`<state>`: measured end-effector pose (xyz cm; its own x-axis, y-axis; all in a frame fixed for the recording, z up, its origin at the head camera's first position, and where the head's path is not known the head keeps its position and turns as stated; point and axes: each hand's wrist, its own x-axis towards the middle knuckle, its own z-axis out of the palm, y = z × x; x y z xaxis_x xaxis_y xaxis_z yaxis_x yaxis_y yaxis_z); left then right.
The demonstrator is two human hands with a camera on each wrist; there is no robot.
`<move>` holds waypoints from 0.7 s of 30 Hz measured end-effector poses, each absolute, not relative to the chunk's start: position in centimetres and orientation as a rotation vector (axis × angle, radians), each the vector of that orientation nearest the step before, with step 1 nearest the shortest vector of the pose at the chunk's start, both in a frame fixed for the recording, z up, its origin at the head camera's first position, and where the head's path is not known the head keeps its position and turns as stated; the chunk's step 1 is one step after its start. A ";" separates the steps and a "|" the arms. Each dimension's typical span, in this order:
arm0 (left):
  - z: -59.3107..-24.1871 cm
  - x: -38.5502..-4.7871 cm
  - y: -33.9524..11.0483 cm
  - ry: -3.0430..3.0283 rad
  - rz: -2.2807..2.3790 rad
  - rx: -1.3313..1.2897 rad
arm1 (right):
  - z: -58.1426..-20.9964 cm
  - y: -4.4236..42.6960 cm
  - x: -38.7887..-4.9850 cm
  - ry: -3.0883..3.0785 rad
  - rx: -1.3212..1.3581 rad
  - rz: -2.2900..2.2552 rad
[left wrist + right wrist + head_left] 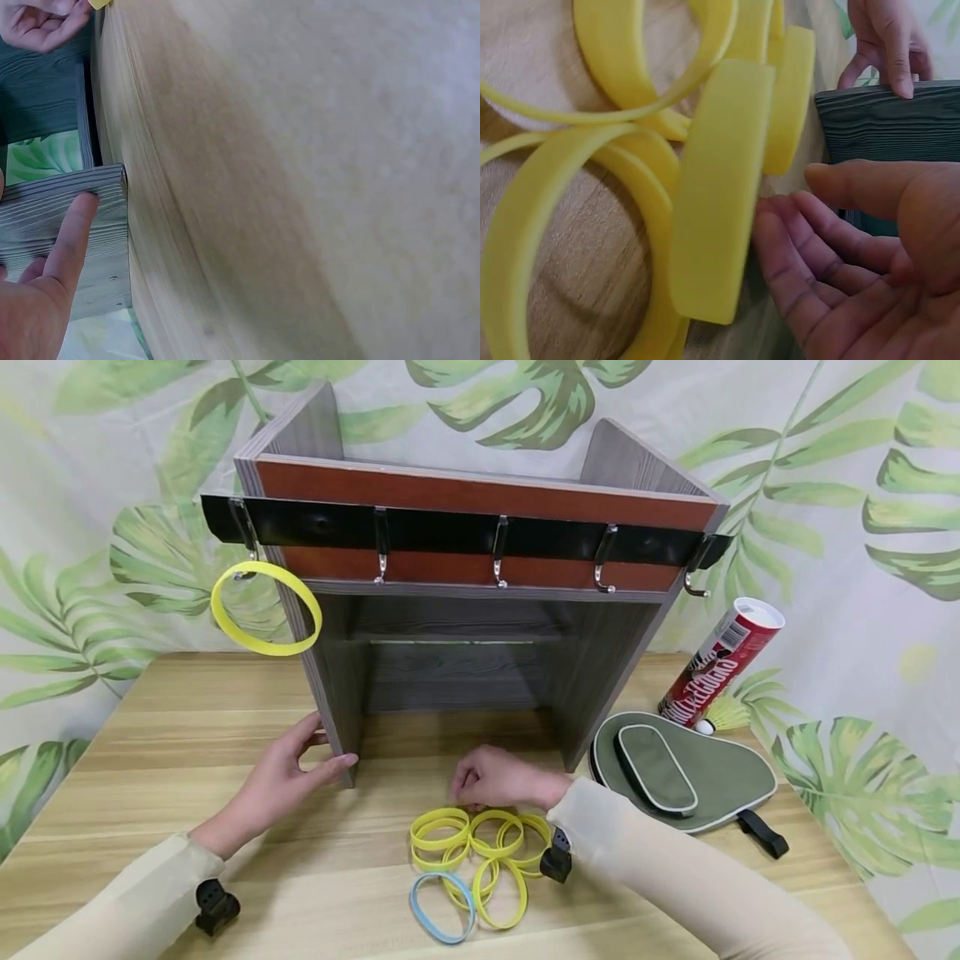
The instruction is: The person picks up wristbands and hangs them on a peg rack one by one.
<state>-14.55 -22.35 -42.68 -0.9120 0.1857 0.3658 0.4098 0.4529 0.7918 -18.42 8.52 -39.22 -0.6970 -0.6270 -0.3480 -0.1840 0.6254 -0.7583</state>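
My left hand (281,777) holds the lower front edge of the grey wooden rack's left side panel (336,710), its thumb on the edge and its fingers at the outer side. My right hand (498,778) is just behind a loose heap of yellow silicone wristbands (497,852). Its fingers are loosely curled in the right wrist view, thumb apart, nothing between them; the fingertips are close beside one yellow band (720,195), contact unclear. A blue wristband (420,914) lies at the heap's front. One yellow wristband (307,639) hangs from the leftmost hook (243,527).
Across the rack's front runs a black bar (442,532) with several metal hooks, such as the middle one (500,552). To the right, a green paddle case (723,777) lies on the wooden table (135,760), with a red tube (716,664) and a yellow shuttlecock (726,714) behind it.
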 end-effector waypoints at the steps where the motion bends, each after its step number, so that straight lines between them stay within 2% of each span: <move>1: -42.7 -14.6 -22.3 -2.475 -1.444 -0.519 | -39.4 8.5 -18.4 2.244 -0.643 -0.939; 21: -42.7 -14.5 -22.3 -2.478 -1.511 -0.519 | -39.9 8.4 -18.3 2.296 -0.761 -0.806</move>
<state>-14.45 -22.31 -42.66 -0.9199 0.1947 0.3403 0.3917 0.4183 0.8195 -18.30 8.40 -39.92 -0.6667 -0.6682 -0.3303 -0.3153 0.6544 -0.6873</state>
